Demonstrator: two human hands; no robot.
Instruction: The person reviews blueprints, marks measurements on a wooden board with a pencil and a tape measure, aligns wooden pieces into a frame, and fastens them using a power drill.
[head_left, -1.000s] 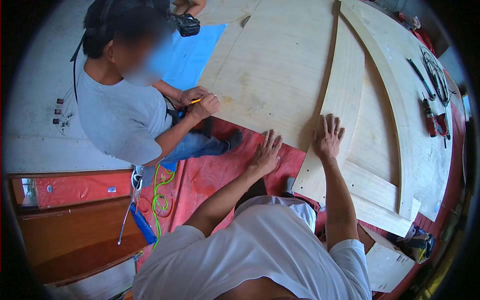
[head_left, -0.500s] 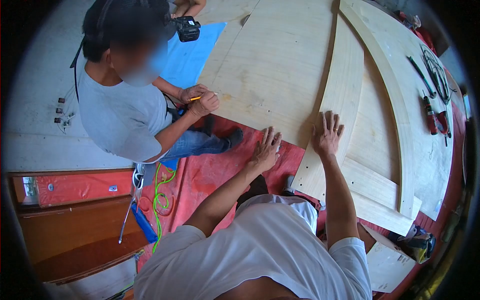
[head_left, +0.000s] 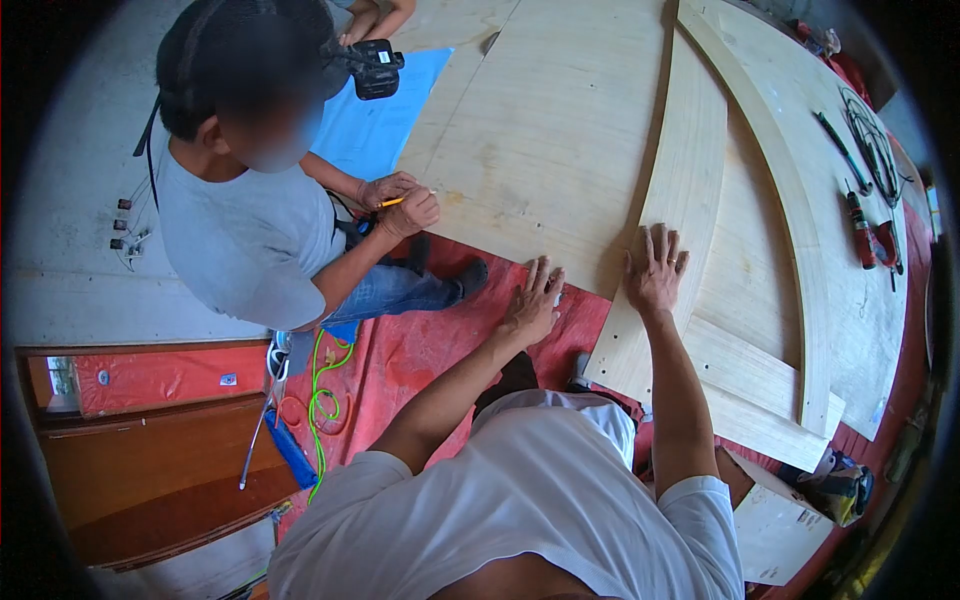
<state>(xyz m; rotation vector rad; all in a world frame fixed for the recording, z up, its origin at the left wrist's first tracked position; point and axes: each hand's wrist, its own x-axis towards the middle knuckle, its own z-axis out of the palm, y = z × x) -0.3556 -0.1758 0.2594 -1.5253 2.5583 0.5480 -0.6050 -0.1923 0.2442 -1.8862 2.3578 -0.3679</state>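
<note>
My right hand [head_left: 655, 275] lies flat, fingers spread, on a pale curved wooden board [head_left: 690, 150]. At the near edge of the large plywood sheet [head_left: 540, 130], my left hand [head_left: 532, 310] rests with its fingertips on the wood, fingers stretched and holding nothing. A second curved wooden strip [head_left: 775, 140] arcs to the right of the first board. Both meet a short crosspiece [head_left: 745, 365] at their near ends. Several small dark holes show in the board near my right forearm.
A co-worker [head_left: 250, 230] stands at the left, holding a thin yellow pencil [head_left: 390, 202]. A blue sheet [head_left: 385, 110] lies beyond. A red drill [head_left: 860, 230] and a coiled cable [head_left: 870, 135] lie at the right. A green cord [head_left: 318, 390] crosses the red floor covering [head_left: 400, 370].
The co-worker's head has shifted slightly down and left. Both my hands and the boards stay where they were.
</note>
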